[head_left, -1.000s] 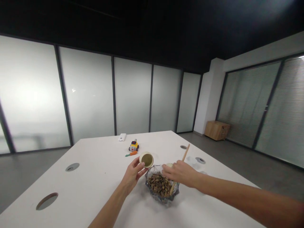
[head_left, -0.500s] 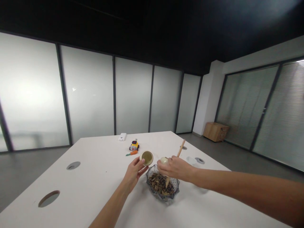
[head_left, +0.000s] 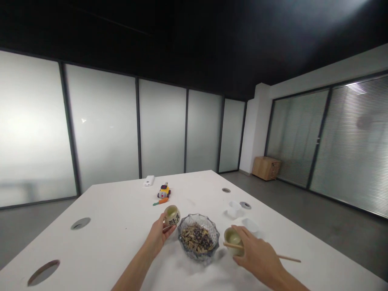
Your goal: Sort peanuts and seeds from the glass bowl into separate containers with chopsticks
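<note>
Left hand [head_left: 160, 233]: pinching a lettered cup [head_left: 173, 218] just left of the glass bowl [head_left: 198, 258]
Right hand [head_left: 259, 252]: curled round a second cup [head_left: 231, 236], wooden stick [head_left: 289, 258] trapped across it
Bowl: holds dry brown bits [head_left: 195, 238], a bit nearer the right edge of the tabletop [head_left: 100, 250] than the left
Slip risk: that crowded right grip might, I'd guess, drop the stick

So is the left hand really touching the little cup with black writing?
Touching: the head view shows the left hand gripping the cup around its left side.
</note>
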`<state>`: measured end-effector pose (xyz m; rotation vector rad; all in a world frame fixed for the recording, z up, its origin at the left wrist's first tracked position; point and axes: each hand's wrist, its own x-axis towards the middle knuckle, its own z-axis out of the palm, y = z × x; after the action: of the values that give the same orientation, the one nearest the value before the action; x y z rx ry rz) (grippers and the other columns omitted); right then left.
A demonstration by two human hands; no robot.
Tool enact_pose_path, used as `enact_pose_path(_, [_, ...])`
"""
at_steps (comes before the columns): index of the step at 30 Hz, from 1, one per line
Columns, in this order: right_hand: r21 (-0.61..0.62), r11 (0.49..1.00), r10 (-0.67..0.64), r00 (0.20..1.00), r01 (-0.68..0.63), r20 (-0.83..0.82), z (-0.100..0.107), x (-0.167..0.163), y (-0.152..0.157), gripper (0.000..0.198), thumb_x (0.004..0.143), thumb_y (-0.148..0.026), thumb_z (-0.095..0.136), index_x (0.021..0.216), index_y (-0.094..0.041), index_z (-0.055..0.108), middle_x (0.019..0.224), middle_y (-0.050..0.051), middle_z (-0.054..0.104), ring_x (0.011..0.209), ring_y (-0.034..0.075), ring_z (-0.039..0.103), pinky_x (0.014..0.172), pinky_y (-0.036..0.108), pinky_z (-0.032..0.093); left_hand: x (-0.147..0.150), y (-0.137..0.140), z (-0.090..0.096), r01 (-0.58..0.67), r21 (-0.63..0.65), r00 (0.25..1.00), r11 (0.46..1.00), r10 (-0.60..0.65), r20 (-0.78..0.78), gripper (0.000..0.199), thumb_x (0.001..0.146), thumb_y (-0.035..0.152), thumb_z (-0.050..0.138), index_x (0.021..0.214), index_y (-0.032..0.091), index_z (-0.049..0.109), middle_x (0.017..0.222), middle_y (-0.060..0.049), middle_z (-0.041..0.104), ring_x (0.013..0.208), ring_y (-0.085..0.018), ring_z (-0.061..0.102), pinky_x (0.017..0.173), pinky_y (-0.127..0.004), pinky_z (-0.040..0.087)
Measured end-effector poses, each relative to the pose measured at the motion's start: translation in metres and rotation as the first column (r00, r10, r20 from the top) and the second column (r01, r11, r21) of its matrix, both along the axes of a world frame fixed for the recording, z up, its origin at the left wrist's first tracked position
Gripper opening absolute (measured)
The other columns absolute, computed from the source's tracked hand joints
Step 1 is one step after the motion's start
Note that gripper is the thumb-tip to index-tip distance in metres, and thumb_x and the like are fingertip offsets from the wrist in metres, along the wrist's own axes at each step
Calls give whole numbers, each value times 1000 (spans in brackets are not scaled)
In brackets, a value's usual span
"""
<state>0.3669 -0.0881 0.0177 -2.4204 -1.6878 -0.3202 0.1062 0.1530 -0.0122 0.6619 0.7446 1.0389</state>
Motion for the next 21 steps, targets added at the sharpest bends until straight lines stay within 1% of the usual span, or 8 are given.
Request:
enact_pose_path(4, [67, 998, 11, 999, -8, -44, -35, 14, -1, 70, 77, -24, 61, 146, -35, 56, 149, 7, 65, 86, 29, 80, 69, 37, 56, -2, -2, -3, -32, -46, 995, 998, 28, -92, 17, 98, 24, 73, 107, 12, 66, 83, -10, 74, 68, -19, 75, 71, -29, 66])
enact_pose_path(9, [87, 996, -6, 997, 13, -82, -60, 27, 10, 68, 80, -28, 62, 147, -36, 56, 147, 7, 66, 85, 28, 80, 69, 37, 58, -7, 4, -5, -131, -57, 983, 990, 122, -135, 12, 102, 22, 65, 110, 13, 65, 82, -9, 74, 68, -18, 75, 70, -29, 66])
enact_pose_path(12, [114, 993, 27, 996, -17, -86, -58, 28, 8, 73, 77, -31, 70, 148, -33, 54, 150, 9, 63, 83, 27, 79, 71, 39, 61, -9, 7, -8, -168, -54, 980, 984, 161, -121, 10, 104, 21, 62, 110, 14, 65, 84, -9, 75, 67, -16, 75, 69, -26, 65])
enact_pose_path(14, [199, 978, 70, 996, -56, -62, -43, 26, 2, 65, 78, -35, 74, 141, -32, 59, 148, 11, 62, 75, 24, 78, 65, 37, 60, -9, 10, -11, -181, -56, 979, 982, 174, -105, 10, 105, 21, 61, 111, 14, 65, 88, -9, 76, 68, -15, 75, 69, -24, 64])
enact_pose_path(16, [340, 925, 210, 973, -167, -93, -15, 19, -6, 30, 93, -41, 64, 121, -31, 68, 131, 8, 69, 69, 18, 73, 58, 31, 56, -10, 12, -13, -188, -65, 979, 980, 182, -92, 13, 106, 22, 59, 114, 14, 65, 90, -9, 76, 68, -15, 75, 68, -23, 64])
enact_pose_path(17, [433, 874, 297, 948, -220, -117, 3, 15, -8, 19, 100, -40, 55, 101, -27, 69, 115, 7, 71, 67, 17, 70, 60, 30, 54, -10, 13, -15, -189, -72, 979, 979, 183, -86, 14, 106, 22, 59, 116, 14, 64, 90, -9, 77, 68, -15, 75, 67, -23, 64])
enact_pose_path(19, [608, 732, 484, 863, -308, -145, 37, 1, -8, 38, 108, -38, 41, 75, -24, 56, 80, 3, 63, 68, 17, 64, 66, 30, 53, -10, 15, -17, -187, -82, 981, 979, 181, -74, 18, 106, 23, 59, 120, 15, 64, 90, -8, 77, 68, -15, 75, 66, -23, 64])
enact_pose_path(21, [742, 591, 594, 793, -316, -135, 63, -15, 1, 46, 111, -41, 31, 74, -24, 52, 82, 4, 61, 78, 19, 63, 73, 32, 53, -10, 16, -18, -179, -85, 983, 980, 174, -61, 21, 105, 23, 60, 124, 15, 63, 90, -8, 77, 67, -15, 75, 66, -23, 64])
